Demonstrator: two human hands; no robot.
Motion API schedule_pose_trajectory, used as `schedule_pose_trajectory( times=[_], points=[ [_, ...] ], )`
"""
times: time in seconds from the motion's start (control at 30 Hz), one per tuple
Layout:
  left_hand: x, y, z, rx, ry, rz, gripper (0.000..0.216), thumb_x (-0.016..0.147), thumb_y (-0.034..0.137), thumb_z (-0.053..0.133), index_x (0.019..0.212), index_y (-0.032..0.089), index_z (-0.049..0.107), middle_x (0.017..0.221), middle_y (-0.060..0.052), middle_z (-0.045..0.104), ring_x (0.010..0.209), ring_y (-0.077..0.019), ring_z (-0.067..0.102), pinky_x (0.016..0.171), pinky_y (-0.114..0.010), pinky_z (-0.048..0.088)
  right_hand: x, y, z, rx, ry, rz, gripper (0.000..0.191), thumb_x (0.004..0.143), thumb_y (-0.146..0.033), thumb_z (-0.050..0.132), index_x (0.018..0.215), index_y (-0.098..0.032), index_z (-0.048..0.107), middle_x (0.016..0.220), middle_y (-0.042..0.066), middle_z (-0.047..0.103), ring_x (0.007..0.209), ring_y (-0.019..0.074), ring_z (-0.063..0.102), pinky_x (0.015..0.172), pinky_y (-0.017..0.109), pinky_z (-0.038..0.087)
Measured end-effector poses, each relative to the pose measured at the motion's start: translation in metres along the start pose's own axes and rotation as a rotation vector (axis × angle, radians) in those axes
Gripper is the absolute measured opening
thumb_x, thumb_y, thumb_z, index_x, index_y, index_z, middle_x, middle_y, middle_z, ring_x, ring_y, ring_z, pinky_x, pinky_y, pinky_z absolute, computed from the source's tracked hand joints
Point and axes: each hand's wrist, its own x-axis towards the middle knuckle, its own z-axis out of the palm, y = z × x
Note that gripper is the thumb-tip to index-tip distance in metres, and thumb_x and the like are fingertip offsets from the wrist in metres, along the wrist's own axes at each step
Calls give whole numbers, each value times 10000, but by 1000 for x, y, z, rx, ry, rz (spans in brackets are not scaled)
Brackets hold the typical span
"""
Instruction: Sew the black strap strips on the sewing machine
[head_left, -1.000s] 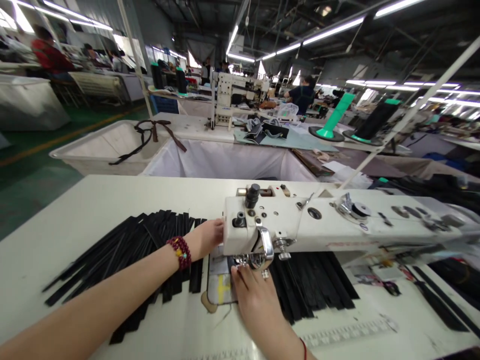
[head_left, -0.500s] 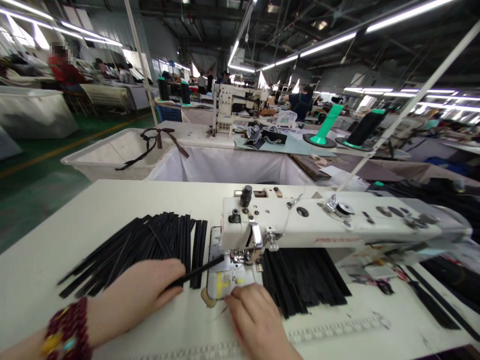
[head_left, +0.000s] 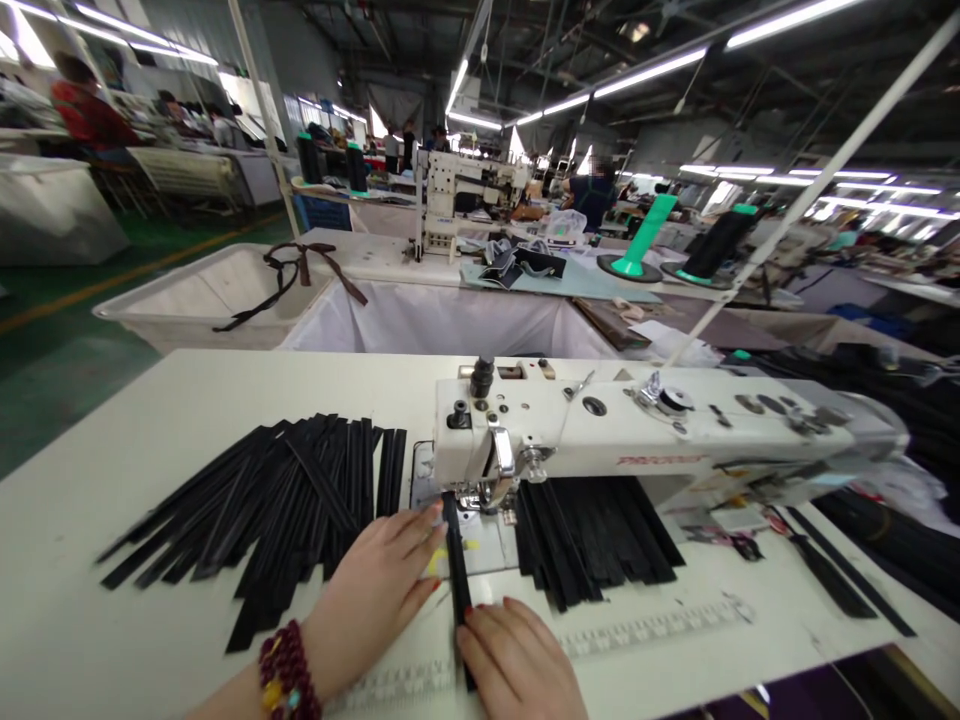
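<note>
A narrow black strip runs from under the presser foot of the white sewing machine towards me. My left hand lies to its left, fingers stretched out and their tips against the strip close to the foot, thumb apart. Farther down, my right hand has its fingers closed on the strip's near part; its thumb is hidden. Left of the machine, many black strips lie in a fanned heap. Under the machine arm sits another row of black strips.
A ruler scale runs along the table's front. Scissors-like tools and loose dark strips lie at the right. Behind the table are a cloth-lined bin, a pale tub, another sewing machine and thread cones. People sit farther back.
The strip has swung from slanting leftward to pointing towards me. My left hand has moved right, fingers now straightened beside it; my right hand has taken hold of its near part.
</note>
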Motion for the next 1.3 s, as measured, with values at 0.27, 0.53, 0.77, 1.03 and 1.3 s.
schedule_pose_trajectory(
  times=[0.27, 0.53, 0.77, 1.03, 1.3],
  points=[
    [8, -5, 18, 184, -42, 95, 413, 931, 316, 594, 1321, 178, 601, 1414, -93, 610, 1274, -266, 561, 1102, -482, 409, 7, -2, 6, -4, -49, 8, 391, 1051, -118, 359, 875, -178, 703, 847, 0, 743, 836, 115, 681, 1178, 306, 293],
    [15, -11, 21, 175, -14, 73, 373, 959, 329, 563, 1284, 156, 623, 1337, -94, 660, 1255, -279, 565, 1124, -501, 362, 6, 2, 7, 18, -79, 80, 401, 1075, -183, 339, 945, -156, 717, 950, 26, 754, 932, 145, 670, 1185, 344, 261],
    [15, -13, 21, 162, -9, 70, 362, 982, 335, 506, 1283, 173, 626, 1323, -90, 669, 1255, -262, 565, 1141, -478, 352, 4, 3, 7, 29, -107, 71, 388, 1070, -177, 340, 957, -147, 711, 968, 38, 747, 937, 152, 660, 1181, 356, 254],
    [14, -8, 19, 124, -46, 48, 381, 997, 357, 490, 1300, 170, 625, 1372, -103, 639, 1299, -271, 537, 1155, -519, 341, 3, -3, -1, 24, -196, 93, 271, 1047, -259, 432, 1049, -168, 687, 1016, 40, 739, 968, 163, 657, 1173, 358, 278],
    [-5, 5, 16, 142, -2, 126, 348, 973, 311, 537, 1289, 193, 623, 1421, -78, 602, 1304, -233, 525, 1196, -454, 280, -10, -9, -10, 13, -163, 48, 233, 1021, -291, 482, 988, -196, 692, 960, 15, 749, 933, 160, 663, 1219, 349, 201]
  ],
)
